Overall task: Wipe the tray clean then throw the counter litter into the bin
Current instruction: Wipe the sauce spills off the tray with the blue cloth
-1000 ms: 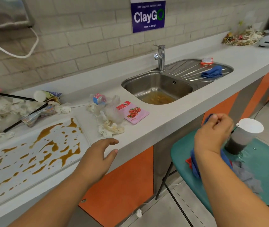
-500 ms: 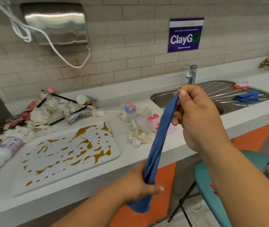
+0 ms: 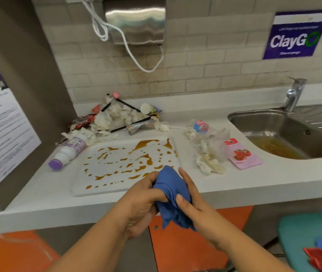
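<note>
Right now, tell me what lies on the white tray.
Brown sauce smears cover the tray. Its near right corner is hidden behind the blue cloth, gripped by the left hand and right hand.

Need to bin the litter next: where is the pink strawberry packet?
In the head view, the pink strawberry packet lies flat on the counter, right of the stained tray, between a crumpled tissue pile and the sink.

Tray [image 3: 105, 185] on counter [image 3: 254, 181], litter [image 3: 117, 118] behind it, sink [image 3: 285, 134] to its right
</note>
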### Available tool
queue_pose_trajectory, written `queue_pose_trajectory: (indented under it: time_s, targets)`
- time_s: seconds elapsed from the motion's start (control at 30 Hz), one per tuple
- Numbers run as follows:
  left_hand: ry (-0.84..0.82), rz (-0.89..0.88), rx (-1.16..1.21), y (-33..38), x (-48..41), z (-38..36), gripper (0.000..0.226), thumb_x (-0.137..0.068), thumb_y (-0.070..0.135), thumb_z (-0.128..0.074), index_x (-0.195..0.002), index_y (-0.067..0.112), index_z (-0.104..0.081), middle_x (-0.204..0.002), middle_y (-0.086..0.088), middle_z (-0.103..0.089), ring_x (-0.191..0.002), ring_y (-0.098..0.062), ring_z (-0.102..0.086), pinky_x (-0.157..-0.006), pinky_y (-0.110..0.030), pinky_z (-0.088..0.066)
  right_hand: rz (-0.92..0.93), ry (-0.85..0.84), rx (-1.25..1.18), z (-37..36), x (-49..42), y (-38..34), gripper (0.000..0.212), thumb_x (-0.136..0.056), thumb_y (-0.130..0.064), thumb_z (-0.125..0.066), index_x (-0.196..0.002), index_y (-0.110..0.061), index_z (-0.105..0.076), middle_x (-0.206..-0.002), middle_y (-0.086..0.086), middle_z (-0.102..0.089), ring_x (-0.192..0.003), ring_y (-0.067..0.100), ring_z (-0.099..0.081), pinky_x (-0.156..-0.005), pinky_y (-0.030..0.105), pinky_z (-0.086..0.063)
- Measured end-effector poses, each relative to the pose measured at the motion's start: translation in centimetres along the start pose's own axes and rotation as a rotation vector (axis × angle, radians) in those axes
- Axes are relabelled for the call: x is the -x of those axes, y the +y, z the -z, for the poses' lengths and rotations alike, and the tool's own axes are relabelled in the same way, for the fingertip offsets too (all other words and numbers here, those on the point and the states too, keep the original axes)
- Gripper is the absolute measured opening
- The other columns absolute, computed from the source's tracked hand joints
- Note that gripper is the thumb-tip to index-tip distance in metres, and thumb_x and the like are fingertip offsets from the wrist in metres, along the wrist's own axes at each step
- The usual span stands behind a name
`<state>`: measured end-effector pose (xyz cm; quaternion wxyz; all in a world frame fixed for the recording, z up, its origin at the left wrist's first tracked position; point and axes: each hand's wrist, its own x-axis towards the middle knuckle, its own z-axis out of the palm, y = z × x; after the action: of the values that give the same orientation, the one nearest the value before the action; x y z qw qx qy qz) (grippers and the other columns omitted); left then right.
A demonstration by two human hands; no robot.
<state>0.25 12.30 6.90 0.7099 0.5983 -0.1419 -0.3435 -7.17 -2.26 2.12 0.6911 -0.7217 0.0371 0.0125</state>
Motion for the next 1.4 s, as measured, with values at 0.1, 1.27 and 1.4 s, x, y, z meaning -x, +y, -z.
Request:
queue_pose_trajectory:
  time_s: [0.1,1.27,1.4]
  targets:
    - [0.074,0.005,0.115,-0.3,0.7,2.1,0.04,-0.075,-0.011,-0.051,-0.111,0.006,-0.058,-0.105,-0.017,-0.069,-0.095,-0.029,-0.068,-0.08,-0.037,-0.057,0.026,0.057,-0.056,-1.1,-1.6,0.0,0.054,-0.076,-0.059,-0.066,-0.125,-0.053,-0.043,-0.131,-0.016,-0.053,-0.112,0.012,-0.06,-0.093,0.039,-0.053]
    - [0.424,0.023,-1.564,-2.4,-4.6,29.9,0.115,-0.058,0.093,-0.016,-0.149,0.026,0.0,-0.156,0.01,-0.011,-0.143,-0.012,-0.011,-0.11,-0.042,-0.021,-0.483,0.253,1.56,0.3,-16.6,-0.6,0.033,-0.094,-0.025,-0.046,-0.125,-0.02,-0.056,-0.119,0.006,-0.048,-0.102,0.026,-0.056,-0.078,0.03,-0.044]
    - [0.436,-0.004,-1.55,-2.4,-4.7,30.0,0.118,-0.054,0.095,-0.015,-0.149,0.027,-0.001,-0.156,0.011,-0.012,-0.143,-0.01,-0.012,-0.11,-0.041,-0.021,-0.478,0.188,1.464,-0.2,-17.3,-0.2,0.03,-0.091,-0.021,-0.049,-0.119,-0.017,-0.059,-0.113,0.002,-0.049,-0.089,0.018,-0.051,-0.065,0.021,-0.039]
